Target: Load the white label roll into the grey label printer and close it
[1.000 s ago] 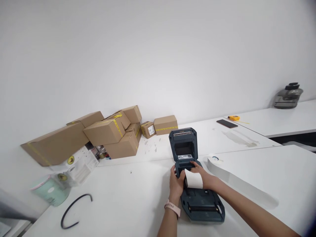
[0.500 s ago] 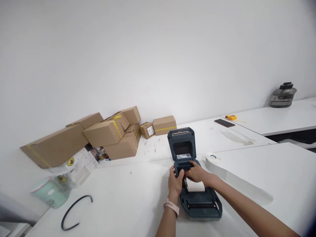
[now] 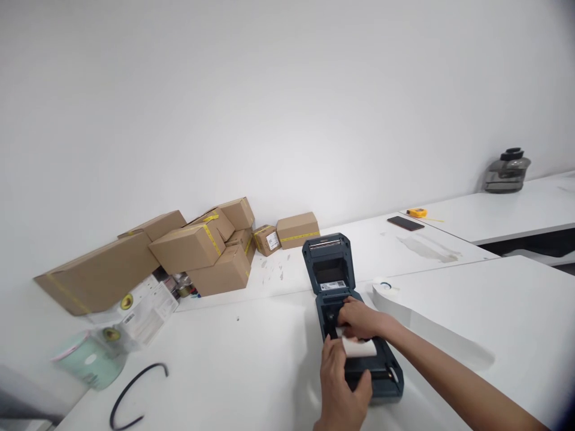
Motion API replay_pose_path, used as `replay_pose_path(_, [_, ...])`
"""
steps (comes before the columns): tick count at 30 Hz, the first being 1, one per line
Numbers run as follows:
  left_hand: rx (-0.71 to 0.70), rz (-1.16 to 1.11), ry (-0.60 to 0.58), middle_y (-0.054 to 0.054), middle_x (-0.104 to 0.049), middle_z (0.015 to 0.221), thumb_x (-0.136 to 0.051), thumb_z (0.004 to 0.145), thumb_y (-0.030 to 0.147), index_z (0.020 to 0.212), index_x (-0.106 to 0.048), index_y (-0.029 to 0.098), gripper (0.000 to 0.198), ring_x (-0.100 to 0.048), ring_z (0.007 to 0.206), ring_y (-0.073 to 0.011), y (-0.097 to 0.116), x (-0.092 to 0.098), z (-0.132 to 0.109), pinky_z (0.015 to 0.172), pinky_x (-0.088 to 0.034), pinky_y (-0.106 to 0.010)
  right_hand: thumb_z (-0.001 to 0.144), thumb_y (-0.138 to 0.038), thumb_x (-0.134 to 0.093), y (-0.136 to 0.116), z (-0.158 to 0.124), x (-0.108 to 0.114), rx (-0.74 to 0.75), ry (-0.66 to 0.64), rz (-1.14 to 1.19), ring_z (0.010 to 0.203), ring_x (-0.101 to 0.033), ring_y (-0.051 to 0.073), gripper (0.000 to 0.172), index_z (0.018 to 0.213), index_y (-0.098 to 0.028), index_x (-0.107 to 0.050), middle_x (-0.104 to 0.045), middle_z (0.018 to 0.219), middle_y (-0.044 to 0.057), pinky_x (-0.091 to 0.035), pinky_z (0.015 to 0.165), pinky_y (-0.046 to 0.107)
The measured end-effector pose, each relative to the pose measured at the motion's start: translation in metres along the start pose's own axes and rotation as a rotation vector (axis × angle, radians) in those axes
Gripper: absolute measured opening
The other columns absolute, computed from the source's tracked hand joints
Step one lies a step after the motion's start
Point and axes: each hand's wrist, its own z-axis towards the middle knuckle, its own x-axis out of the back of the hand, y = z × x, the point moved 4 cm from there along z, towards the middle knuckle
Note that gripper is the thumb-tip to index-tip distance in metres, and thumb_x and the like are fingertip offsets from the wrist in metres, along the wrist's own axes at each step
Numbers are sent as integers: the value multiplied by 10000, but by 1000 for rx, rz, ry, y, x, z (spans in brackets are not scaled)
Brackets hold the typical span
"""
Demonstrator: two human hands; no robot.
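Note:
A dark blue label printer (image 3: 375,392) lies on the white table with its lid (image 3: 330,269) swung up and back. A curled strip of white paper (image 3: 360,348) sticks out over its open body. My right hand (image 3: 362,318) reaches into the compartment above the strip, fingers curled and their tips hidden. Beside the strip's left edge is my left hand (image 3: 341,383), fingertips at the paper and the printer's side, thumb spread apart over the front part. Whether the left fingertips press on the paper is unclear.
Right of the printer lies a roll of white labels (image 3: 385,289) with a long unrolled tail. Cardboard boxes (image 3: 186,246) are stacked at the back left. A black curved band (image 3: 130,389), green tub (image 3: 96,362), phone (image 3: 405,223) and tape measure (image 3: 417,213) also lie around.
My left hand has moved from the printer's left side toward the front, beside the paper strip. My right hand has shifted slightly, its index finger now curled in.

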Motion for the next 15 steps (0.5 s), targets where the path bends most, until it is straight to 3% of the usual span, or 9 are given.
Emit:
replay_pose_path(3, [-153, 40, 24, 6, -698, 751, -601, 766, 86, 786, -633, 215, 135, -684, 759, -172, 6, -8, -6, 1005, -489, -476, 684, -250, -676, -3, -5, 10, 10, -16, 41, 794, -683, 263, 112, 721, -187, -760, -766, 756, 78, -405, 836, 359])
replay_pose_path(5, [-224, 44, 66, 34, -681, 685, -552, 820, 89, 741, -600, 215, 156, -667, 671, -138, 9, -10, -10, 978, -501, -465, 677, -246, -678, -5, -7, 15, 10, -23, 60, 799, -681, 272, 118, 727, -184, -765, -763, 753, 82, -405, 817, 359])
replay_pose_path(11, [-287, 59, 164, 37, -699, 669, -485, 925, 191, 724, -606, 228, 237, -685, 695, -135, 17, -9, -24, 852, -551, -353, 647, -244, -707, -5, -6, 20, 15, -11, 143, 769, -666, 254, 71, 688, -210, -753, -741, 701, 40, -410, 775, 338])
replay_pose_path(15, [-270, 49, 225, 16, -700, 671, -455, 941, 212, 731, -628, 226, 272, -695, 718, -137, 14, -16, -33, 821, -556, -322, 620, -226, -747, -4, -10, 20, 16, 44, 206, 776, -671, 266, 47, 666, -214, -746, -742, 699, 30, -414, 860, 391])
